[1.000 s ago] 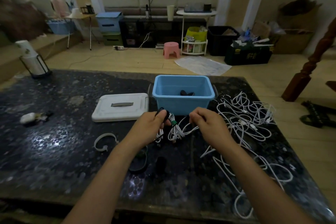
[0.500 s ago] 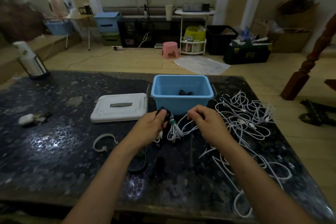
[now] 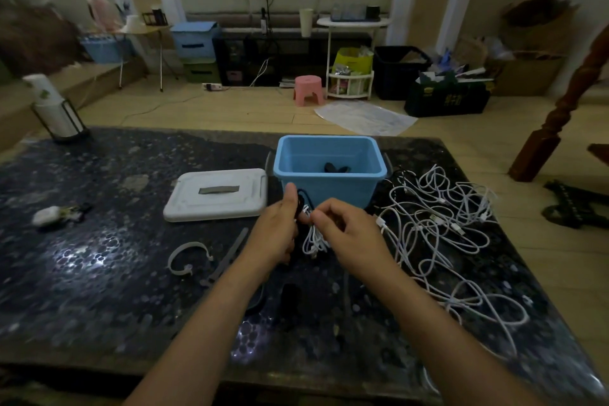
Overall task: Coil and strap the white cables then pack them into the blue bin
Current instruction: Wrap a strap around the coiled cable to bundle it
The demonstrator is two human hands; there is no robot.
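Fingers of the left hand (image 3: 276, 234) and right hand (image 3: 349, 234) pinch a coiled white cable (image 3: 313, 241) and its black strap (image 3: 301, 199) just before the blue bin (image 3: 329, 188), loose white cables (image 3: 441, 227) lying at right.

Bin (image 3: 329, 186) sits mid-table (image 3: 99, 290), far side; lid (image 3: 216, 193) flat just left of it. Loose cables (image 3: 438, 227) sprawl right of bin, trailing to near edge. Two hands (image 3: 275, 232) (image 3: 351, 232) meet near side of bin w/ coiled cable (image 3: 313, 239) between. Strap (image 3: 188, 257) lies near-left of lid.
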